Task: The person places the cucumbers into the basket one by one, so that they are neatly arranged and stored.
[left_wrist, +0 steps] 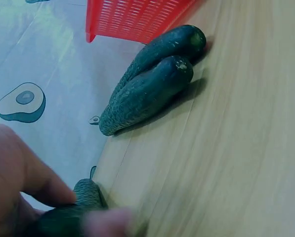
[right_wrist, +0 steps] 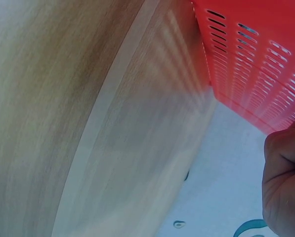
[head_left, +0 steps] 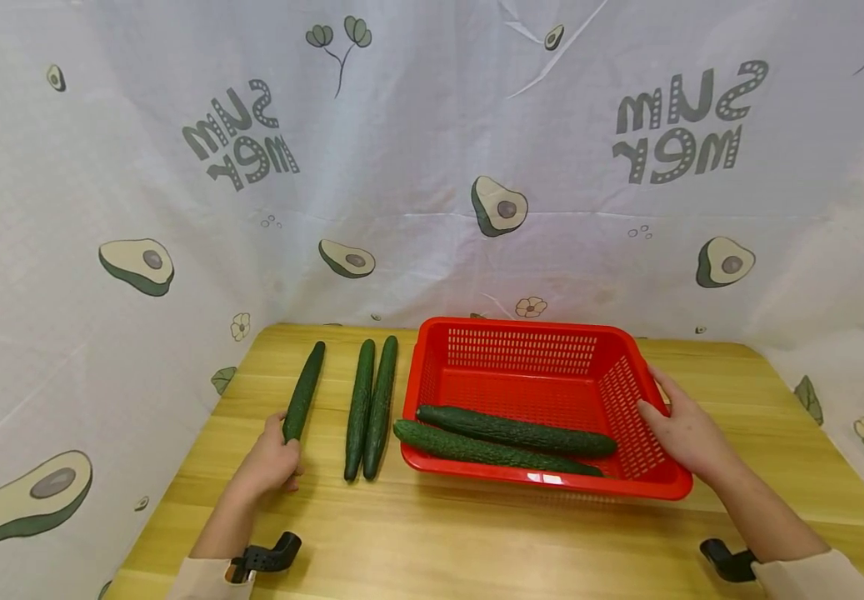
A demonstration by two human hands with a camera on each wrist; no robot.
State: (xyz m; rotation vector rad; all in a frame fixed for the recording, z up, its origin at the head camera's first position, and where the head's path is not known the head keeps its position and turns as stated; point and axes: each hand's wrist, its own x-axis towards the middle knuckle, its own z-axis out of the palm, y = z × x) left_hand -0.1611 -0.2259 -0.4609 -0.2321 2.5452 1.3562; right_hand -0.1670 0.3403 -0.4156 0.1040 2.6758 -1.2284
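My left hand (head_left: 270, 458) grips the near end of a dark green cucumber (head_left: 304, 392) at the left of the table; in the left wrist view the thumb and a blurred finger lie around that cucumber (left_wrist: 88, 192). With my right hand (head_left: 690, 429) I hold the right rim of a red plastic basket (head_left: 521, 327), thumb over the inner side; the fingers outside are mostly hidden. Inside the basket, two cucumbers lie side by side near the front: a darker one (head_left: 514, 429) and a lighter one (head_left: 476, 450), whose left end rests up at the rim.
Two more cucumbers, one (head_left: 359, 408) left of the other (head_left: 381, 408), lie together between my left hand and the basket. The wooden table (head_left: 476, 550) ends at a white curtain (head_left: 417, 167) printed with avocados, behind and along both sides.
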